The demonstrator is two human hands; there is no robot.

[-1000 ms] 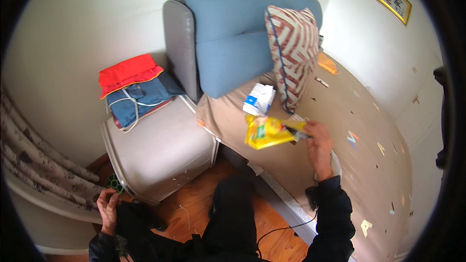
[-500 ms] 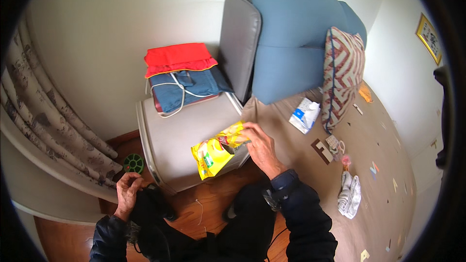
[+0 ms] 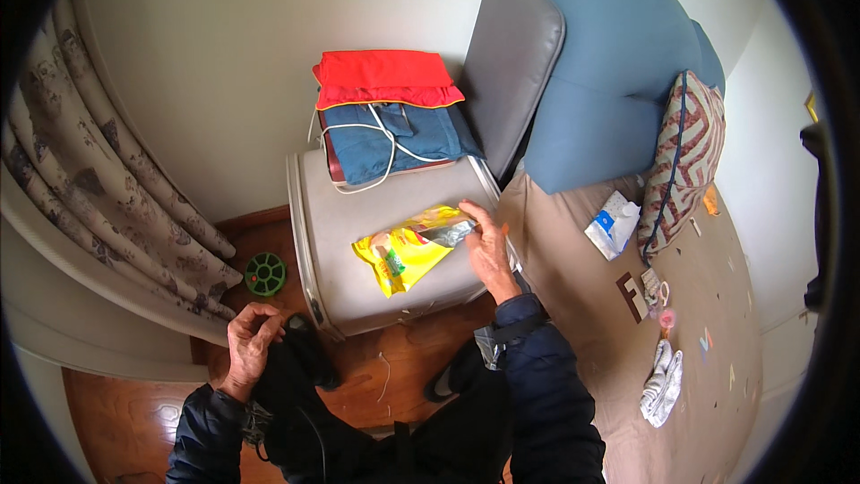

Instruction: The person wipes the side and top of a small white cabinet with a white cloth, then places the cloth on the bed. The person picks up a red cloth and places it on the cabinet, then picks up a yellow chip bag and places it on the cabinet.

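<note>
A yellow plastic food bag [image 3: 403, 255] lies on the grey top of a small cabinet [image 3: 345, 224]. Its torn right end gapes and shows a silvery inside. My right hand [image 3: 491, 255] is at that end, fingers bent over the bag's edge; the thumb is mostly hidden. Over the floor, left of the cabinet, my left hand [image 3: 251, 345] is closed with thumb and fingers drawn together. Whatever it may hold is hidden or too small to name.
A folded blue cloth bag [image 3: 376, 143] with white cord and a red cloth [image 3: 385, 81] are stacked at the cabinet's back. Right is a bed [image 3: 573, 305] with a tissue pack [image 3: 614, 226], cushions and socks [image 3: 663, 385]. A green reel [image 3: 265, 274] sits by the curtain [image 3: 107, 170].
The view has shifted, so the cabinet and bed appear farther right and higher. The yellow bag now lies flatter, its torn end showing more silver. My left hand stays closed.
</note>
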